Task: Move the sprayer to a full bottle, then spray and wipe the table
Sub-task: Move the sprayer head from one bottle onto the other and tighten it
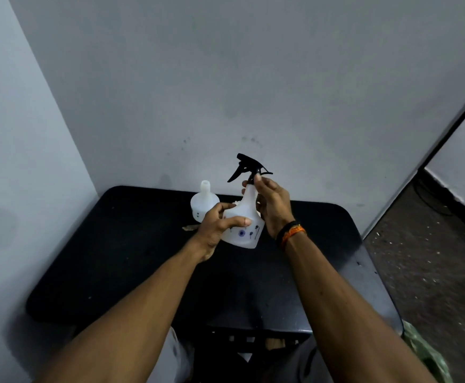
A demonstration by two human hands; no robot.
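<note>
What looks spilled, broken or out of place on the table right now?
No spill or damage shows. Only oddities: the second bottle stands uncapped behind the left hand, and a small tan scrap lies on the table.

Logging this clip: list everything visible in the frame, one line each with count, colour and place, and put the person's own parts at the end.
Translucent white plastic bottle with flower print: 1, white, held above the table centre.
Black trigger sprayer head: 1, black, on the held bottle's neck.
Open-necked white plastic bottle: 1, white, standing at the table's far edge, no sprayer on it.
Black rectangular table: 1, black, against the corner walls.
Small pale scrap: 1, tan, on the table left of the held bottle; cannot tell what it is.
Black and orange wristbands: on the right wrist.
Left hand: grips the held bottle's body.
Right hand: fingers at the bottle's neck, under the sprayer.
</note>
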